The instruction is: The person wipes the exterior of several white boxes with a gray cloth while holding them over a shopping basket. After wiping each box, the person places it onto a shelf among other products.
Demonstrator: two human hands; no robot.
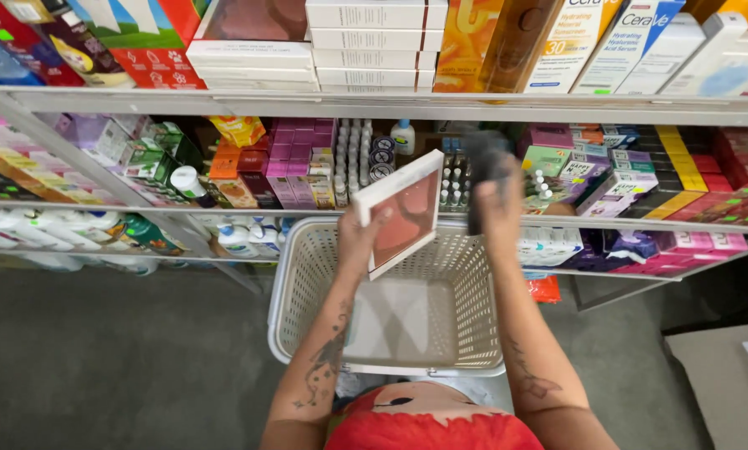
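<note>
My left hand grips a flat square box with a white rim and a pinkish-red face, held tilted above a cream plastic basket. My right hand is raised beside it and holds a dark handheld device, blurred by motion, in front of the middle shelf. The basket sits on something in front of my body and looks empty inside.
Metal shelves span the view, packed with boxes, tubes and bottles. Similar white flat boxes are stacked on the top shelf. White bottles line the lower left shelf. Grey floor lies to the left; a cardboard surface is at lower right.
</note>
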